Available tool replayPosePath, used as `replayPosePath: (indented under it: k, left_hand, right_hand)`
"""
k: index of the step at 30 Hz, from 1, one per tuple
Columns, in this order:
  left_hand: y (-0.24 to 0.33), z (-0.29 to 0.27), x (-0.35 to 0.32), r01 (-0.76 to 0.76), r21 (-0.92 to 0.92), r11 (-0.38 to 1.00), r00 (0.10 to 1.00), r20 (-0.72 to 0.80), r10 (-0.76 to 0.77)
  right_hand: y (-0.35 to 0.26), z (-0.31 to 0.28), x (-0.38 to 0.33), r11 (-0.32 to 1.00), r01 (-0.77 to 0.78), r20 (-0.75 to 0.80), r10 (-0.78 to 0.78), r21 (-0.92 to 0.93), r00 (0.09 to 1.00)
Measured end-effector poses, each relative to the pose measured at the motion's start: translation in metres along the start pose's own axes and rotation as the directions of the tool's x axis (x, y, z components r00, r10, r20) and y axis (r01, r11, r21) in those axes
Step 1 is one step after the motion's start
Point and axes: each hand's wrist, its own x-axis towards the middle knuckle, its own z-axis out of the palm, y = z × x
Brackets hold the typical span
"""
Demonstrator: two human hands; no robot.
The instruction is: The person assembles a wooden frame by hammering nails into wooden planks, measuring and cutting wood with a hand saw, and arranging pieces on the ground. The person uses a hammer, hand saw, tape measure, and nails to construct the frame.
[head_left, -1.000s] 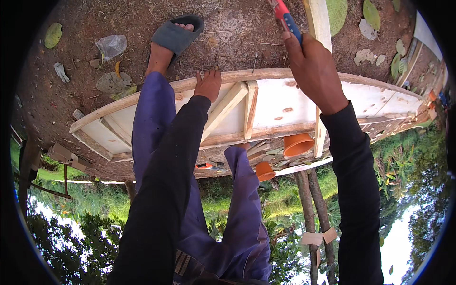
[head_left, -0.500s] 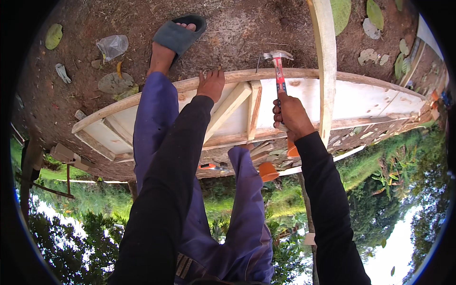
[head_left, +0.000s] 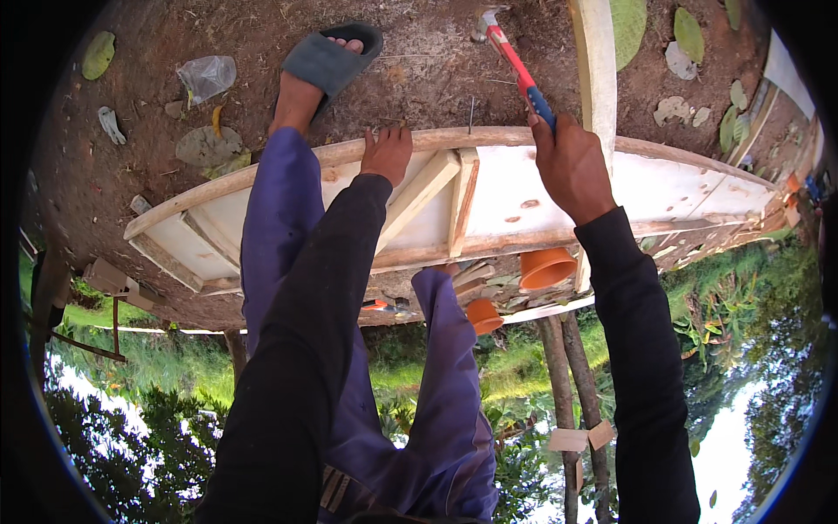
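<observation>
In my right hand is a claw hammer with a red and blue handle, its head raised out over the bare soil. A nail stands up from the far rail of a wooden frame, left of the hammer's grip. My left hand rests on that same rail to the left of the nail, fingers curled over its far edge. The frame is backed with a white panel. Two short wooden braces meet inside it near the nail.
A long pale plank crosses the frame on the right. Orange pots sit on the near side. My sandalled foot is on the soil beyond the rail. A clear plastic cup and leaves lie around.
My right hand has swung the hammer away from the nail, up and to the right, with its head now farther out over the soil. My left hand stays on the rail.
</observation>
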Motion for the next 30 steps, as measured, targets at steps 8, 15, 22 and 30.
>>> replayPosePath:
  k: [8,15,22,30]
  left_hand:
    - [0.004,-0.006,-0.002,-0.017,0.008,1.000,0.999,0.042,0.016]
    - [-0.004,0.010,0.000,0.008,0.059,0.998,0.984,-0.177,0.003]
    - [0.002,-0.006,-0.001,-0.003,0.026,1.000,1.000,0.020,0.002]
    - [0.001,0.001,-0.003,0.004,0.009,1.000,1.000,-0.017,-0.004]
  right_hand:
    - [-0.015,0.003,0.013,0.997,-0.034,-0.260,0.052,0.076,0.964]
    - [0.001,-0.014,-0.003,1.000,0.021,0.035,-0.021,-0.001,0.999]
    - [-0.017,-0.013,0.034,0.992,0.076,-0.392,-0.029,0.104,0.920]
    - [-0.033,-0.038,0.016,0.984,0.140,-0.216,-0.114,0.108,0.970]
